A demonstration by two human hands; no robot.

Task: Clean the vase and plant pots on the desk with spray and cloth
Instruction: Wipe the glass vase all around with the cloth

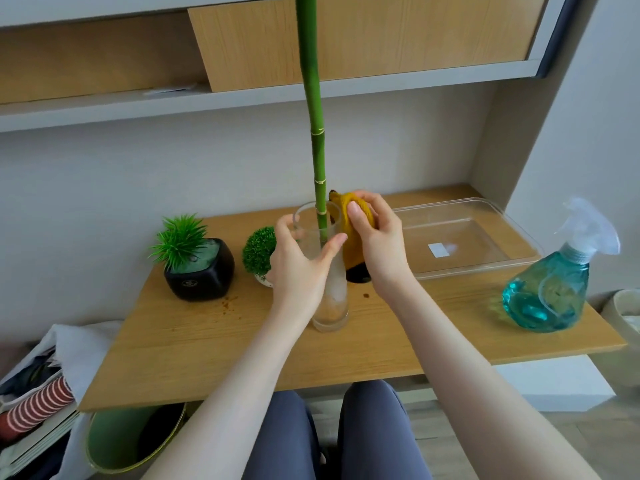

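Left hand [300, 268] grips the glass vase [329, 296]; right hand [375, 237] holds a yellow cloth [349, 233], apparently against its side.

Clear, glossy glass vase [328, 299] on a matt wood-grain desk [398, 337] — a yellow knitted-looking cloth [356, 233] against it. Shiny black pot [201, 275], transparent plastic tray [485, 237], and a translucent blue plastic spray bottle [550, 292] — smooth, glossy
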